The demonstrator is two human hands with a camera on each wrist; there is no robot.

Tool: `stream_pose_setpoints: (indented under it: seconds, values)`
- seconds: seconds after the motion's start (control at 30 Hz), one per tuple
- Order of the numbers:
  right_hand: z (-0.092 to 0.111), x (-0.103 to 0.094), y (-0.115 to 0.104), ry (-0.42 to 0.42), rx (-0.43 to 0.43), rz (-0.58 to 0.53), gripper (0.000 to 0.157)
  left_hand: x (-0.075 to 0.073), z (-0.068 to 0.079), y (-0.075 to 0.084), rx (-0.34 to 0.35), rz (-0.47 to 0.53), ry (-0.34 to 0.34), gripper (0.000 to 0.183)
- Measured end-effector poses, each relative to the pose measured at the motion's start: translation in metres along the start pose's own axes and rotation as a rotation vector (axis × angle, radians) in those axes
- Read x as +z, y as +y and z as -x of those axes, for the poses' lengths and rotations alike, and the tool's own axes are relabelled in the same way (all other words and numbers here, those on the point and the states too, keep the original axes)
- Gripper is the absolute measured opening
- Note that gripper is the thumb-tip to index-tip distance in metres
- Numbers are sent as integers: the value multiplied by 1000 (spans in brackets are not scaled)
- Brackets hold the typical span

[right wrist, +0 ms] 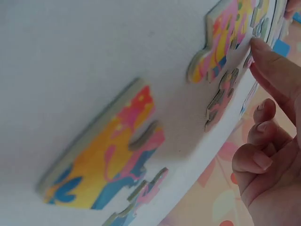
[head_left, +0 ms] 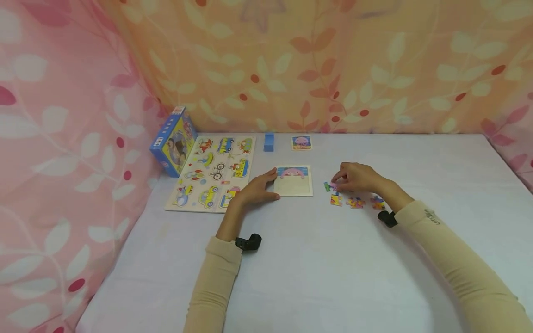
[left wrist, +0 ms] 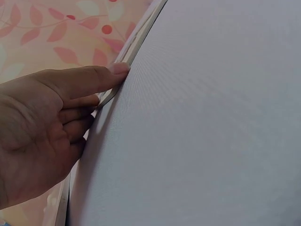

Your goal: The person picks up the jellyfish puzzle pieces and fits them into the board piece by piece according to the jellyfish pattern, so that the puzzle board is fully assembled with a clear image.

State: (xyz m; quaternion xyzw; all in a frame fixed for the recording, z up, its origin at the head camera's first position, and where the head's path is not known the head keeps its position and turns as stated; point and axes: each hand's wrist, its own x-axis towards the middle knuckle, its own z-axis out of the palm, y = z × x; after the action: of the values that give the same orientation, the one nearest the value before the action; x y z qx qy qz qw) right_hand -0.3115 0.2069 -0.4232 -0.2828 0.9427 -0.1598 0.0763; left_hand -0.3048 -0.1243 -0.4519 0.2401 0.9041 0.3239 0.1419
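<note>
A small puzzle tray [head_left: 293, 186] with a pink cartoon animal in its upper part lies mid-table. My left hand [head_left: 257, 188] holds the tray by its left side, thumb at the near corner and fingers at the far one. In the left wrist view the thumb [left wrist: 106, 77] sits on the tray's edge. My right hand [head_left: 357, 177] pinches a jigsaw piece [head_left: 333, 185] with thumb and index finger, the other fingers curled in. Next to it lies a green piece [head_left: 327, 186]. Nearer stand out a yellow piece [head_left: 336, 200] and several colourful ones [right wrist: 106, 155].
Left of the tray lies a board of vehicle pictures [head_left: 216, 172], with a blue box [head_left: 175, 141] standing behind its left edge. Farther back are a blue block [head_left: 269, 142] and a small picture card [head_left: 301, 142]. Patterned curtains [head_left: 325, 69] border the table.
</note>
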Motion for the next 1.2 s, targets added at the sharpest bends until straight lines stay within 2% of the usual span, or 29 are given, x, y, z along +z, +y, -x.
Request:
stream_pose_setpoints:
  seconds: [0.27,0.43,0.63,0.9,1.03,1.2]
  values:
    - [-10,5,-1,-10,9,13,23,0,2,-1,-17,-4,8,78]
    - [-23,9,-6,-18,50,-34,24,0,6,-2,-20,-20,-12,78]
    - [-51,14,-33,5,31,-121,23,-1,8,-3,-19,-28,-16,75]
    - [-85,27,-75,14,-44,-46,22,-2,4,-4,57,-30,-34,70]
    - [-92,28,-83,13,-35,-45,22,-4,4,-1,44,-28,-31,70]
    - [-96,29,-83,-1,-24,-69,25,-6,3,0,36,-29,-26,71]
